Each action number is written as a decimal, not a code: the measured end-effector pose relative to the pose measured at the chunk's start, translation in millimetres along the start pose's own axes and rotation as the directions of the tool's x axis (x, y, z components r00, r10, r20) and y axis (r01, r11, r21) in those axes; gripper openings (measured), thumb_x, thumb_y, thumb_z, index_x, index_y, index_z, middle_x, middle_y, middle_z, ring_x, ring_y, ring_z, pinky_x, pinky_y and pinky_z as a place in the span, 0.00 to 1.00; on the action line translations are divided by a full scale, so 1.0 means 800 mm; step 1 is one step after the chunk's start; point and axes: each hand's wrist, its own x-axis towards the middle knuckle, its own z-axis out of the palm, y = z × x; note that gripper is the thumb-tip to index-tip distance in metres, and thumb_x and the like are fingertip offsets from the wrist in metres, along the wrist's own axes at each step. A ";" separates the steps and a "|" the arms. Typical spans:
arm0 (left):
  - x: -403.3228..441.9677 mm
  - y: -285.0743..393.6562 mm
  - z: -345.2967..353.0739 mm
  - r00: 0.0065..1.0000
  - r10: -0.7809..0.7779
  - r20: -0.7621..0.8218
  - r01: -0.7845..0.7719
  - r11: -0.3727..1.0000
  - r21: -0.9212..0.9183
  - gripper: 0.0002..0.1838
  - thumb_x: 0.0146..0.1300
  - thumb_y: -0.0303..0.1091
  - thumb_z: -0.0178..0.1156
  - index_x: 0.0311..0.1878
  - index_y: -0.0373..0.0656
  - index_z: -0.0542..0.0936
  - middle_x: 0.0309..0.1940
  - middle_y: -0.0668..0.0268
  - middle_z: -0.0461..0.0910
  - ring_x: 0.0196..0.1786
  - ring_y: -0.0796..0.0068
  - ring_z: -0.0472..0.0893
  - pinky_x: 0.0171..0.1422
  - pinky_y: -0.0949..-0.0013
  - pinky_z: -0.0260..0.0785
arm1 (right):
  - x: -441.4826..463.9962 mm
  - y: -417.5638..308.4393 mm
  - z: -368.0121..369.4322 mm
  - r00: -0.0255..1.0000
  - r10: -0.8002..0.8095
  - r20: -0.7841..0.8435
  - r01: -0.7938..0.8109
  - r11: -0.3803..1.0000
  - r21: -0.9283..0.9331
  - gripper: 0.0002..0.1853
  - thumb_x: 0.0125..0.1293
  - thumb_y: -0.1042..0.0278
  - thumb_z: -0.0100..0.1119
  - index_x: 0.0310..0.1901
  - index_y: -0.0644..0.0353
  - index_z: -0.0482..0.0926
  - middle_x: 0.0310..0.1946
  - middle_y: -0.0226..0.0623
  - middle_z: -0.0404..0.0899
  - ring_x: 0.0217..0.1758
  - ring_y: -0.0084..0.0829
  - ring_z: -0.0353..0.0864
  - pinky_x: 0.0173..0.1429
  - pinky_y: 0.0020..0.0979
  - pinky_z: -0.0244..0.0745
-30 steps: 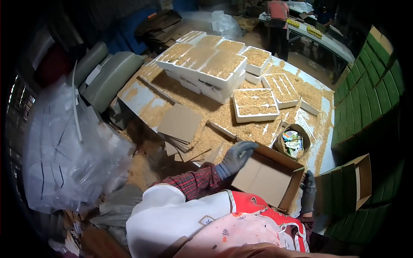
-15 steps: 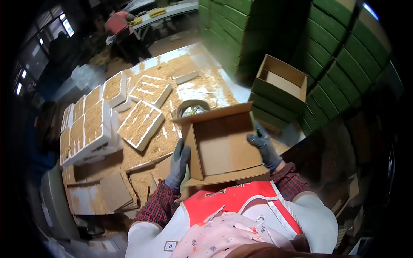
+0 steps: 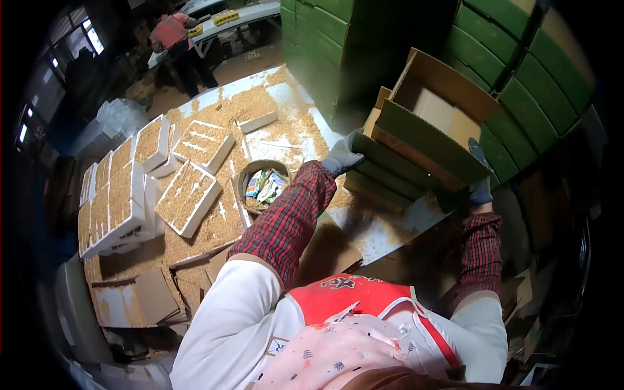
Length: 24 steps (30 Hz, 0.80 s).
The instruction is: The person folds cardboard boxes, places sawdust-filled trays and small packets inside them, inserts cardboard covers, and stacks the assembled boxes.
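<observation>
An open cardboard box (image 3: pixel 434 133) with a green outside and brown inside sits tilted on top of a stack of similar green boxes (image 3: pixel 390 170). My right hand (image 3: pixel 481 175), in a grey glove, grips its right end. My left hand (image 3: pixel 342 156), also gloved, is at the left corner of the stack, just below the top box. Its fingers are apart and seem to touch the stack's side; the fingertips are partly hidden. Left of that arm stands a round container (image 3: pixel 246 185) with small printed packets (image 3: pixel 265 186) inside.
White foam trays (image 3: pixel 188 198) filled with tan granules stand and lie on the granule-strewn table (image 3: pixel 260 97). Flat cardboard pieces (image 3: pixel 156 296) lie at its near left. Tall stacks of green boxes (image 3: pixel 507 123) rise behind. A person (image 3: pixel 174 39) bends at a far table.
The empty box has moved from in front of me to the right, onto the stack. My left hand has let go of its side and is now by the stack's corner.
</observation>
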 end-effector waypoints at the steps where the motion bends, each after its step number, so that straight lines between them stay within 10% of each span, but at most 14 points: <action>1: -0.005 -0.006 0.003 0.999 -0.011 0.053 0.021 0.980 -0.200 0.44 0.49 0.31 0.65 0.73 0.44 0.60 0.60 0.51 0.75 0.61 0.60 0.77 0.64 0.62 0.71 | 0.009 0.027 0.028 0.988 0.078 0.137 -0.098 0.985 0.145 0.24 0.71 0.72 0.48 0.68 0.65 0.68 0.68 0.40 0.69 0.69 0.35 0.68 0.72 0.32 0.63; 3: -0.028 -0.025 0.024 0.959 0.106 -0.263 -0.152 0.975 -0.161 0.46 0.50 0.31 0.65 0.75 0.44 0.57 0.68 0.50 0.66 0.63 0.57 0.74 0.65 0.60 0.71 | 0.024 0.006 0.069 0.879 0.359 0.313 -0.471 0.755 0.456 0.23 0.77 0.67 0.41 0.70 0.63 0.64 0.70 0.41 0.66 0.73 0.34 0.64 0.74 0.32 0.61; 5: -0.091 0.022 0.004 0.978 -0.077 -0.194 0.002 0.933 -0.360 0.47 0.52 0.30 0.65 0.75 0.42 0.54 0.73 0.50 0.56 0.68 0.55 0.69 0.66 0.59 0.70 | 0.024 0.049 0.106 0.771 0.456 0.444 -0.633 0.476 0.611 0.25 0.78 0.62 0.38 0.71 0.62 0.63 0.70 0.41 0.65 0.71 0.35 0.66 0.73 0.34 0.62; 8: -0.234 0.034 -0.019 0.967 -0.080 -0.241 0.115 0.984 0.134 0.41 0.55 0.39 0.65 0.72 0.41 0.61 0.67 0.45 0.66 0.70 0.44 0.64 0.77 0.54 0.55 | -0.032 0.096 0.126 0.687 0.549 0.476 -0.555 -0.027 0.832 0.27 0.79 0.54 0.34 0.72 0.59 0.62 0.70 0.40 0.65 0.68 0.37 0.68 0.72 0.38 0.64; 9: -0.294 0.016 -0.020 0.939 -0.047 -0.342 0.166 0.931 0.325 0.40 0.56 0.43 0.66 0.70 0.40 0.65 0.66 0.47 0.67 0.67 0.42 0.67 0.73 0.52 0.59 | -0.076 0.091 0.135 0.801 0.581 0.144 -0.389 0.324 0.862 0.26 0.79 0.55 0.34 0.70 0.59 0.65 0.69 0.41 0.66 0.67 0.39 0.69 0.72 0.39 0.65; 11: -0.415 0.024 -0.042 0.834 -0.365 -0.414 0.547 0.646 0.532 0.49 0.54 0.58 0.67 0.73 0.43 0.60 0.70 0.47 0.61 0.75 0.45 0.56 0.77 0.40 0.42 | -0.184 0.087 0.175 0.754 0.656 0.035 -0.502 0.541 0.675 0.27 0.77 0.53 0.40 0.70 0.61 0.65 0.67 0.45 0.68 0.68 0.42 0.68 0.71 0.42 0.65; 13: -0.524 0.022 -0.052 0.604 -0.606 -0.518 0.770 0.277 0.574 0.66 0.41 0.74 0.67 0.78 0.46 0.50 0.76 0.41 0.48 0.77 0.35 0.45 0.77 0.33 0.28 | -0.295 0.080 0.236 0.866 0.423 0.267 -0.467 0.875 0.129 0.29 0.76 0.50 0.43 0.69 0.64 0.65 0.65 0.52 0.69 0.67 0.49 0.69 0.67 0.44 0.68; 15: -0.580 0.033 -0.060 0.464 -0.759 -0.456 0.812 0.159 0.562 0.71 0.37 0.75 0.69 0.79 0.49 0.46 0.77 0.42 0.40 0.78 0.32 0.39 0.75 0.28 0.31 | -0.357 0.078 0.319 0.715 -0.171 0.678 0.318 0.943 -0.097 0.32 0.75 0.47 0.45 0.68 0.67 0.65 0.63 0.58 0.71 0.65 0.55 0.70 0.64 0.45 0.70; 18: -0.642 0.028 -0.060 0.459 -0.821 -0.339 0.788 0.199 0.583 0.71 0.36 0.74 0.70 0.79 0.52 0.44 0.78 0.44 0.36 0.78 0.33 0.37 0.73 0.26 0.34 | -0.335 -0.135 0.372 0.640 0.258 0.724 -0.122 0.964 -0.235 0.49 0.68 0.37 0.53 0.71 0.77 0.52 0.64 0.73 0.63 0.68 0.62 0.65 0.69 0.45 0.65; 21: -0.666 0.034 -0.092 0.526 -0.824 -0.211 0.676 0.254 0.692 0.68 0.40 0.74 0.67 0.80 0.57 0.43 0.79 0.47 0.35 0.79 0.35 0.36 0.73 0.27 0.37 | -0.356 -0.139 0.383 0.378 0.333 0.864 -0.661 0.751 0.000 0.51 0.64 0.44 0.61 0.71 0.79 0.46 0.63 0.65 0.68 0.62 0.54 0.73 0.59 0.41 0.73; 24: -0.690 0.034 -0.111 0.525 -0.845 -0.107 0.537 0.231 0.811 0.62 0.47 0.77 0.59 0.80 0.59 0.43 0.80 0.53 0.36 0.80 0.41 0.38 0.73 0.28 0.39 | -0.373 -0.160 0.371 0.476 0.426 0.770 -0.446 0.871 -0.206 0.41 0.61 0.40 0.61 0.62 0.68 0.61 0.50 0.55 0.79 0.50 0.47 0.80 0.53 0.42 0.74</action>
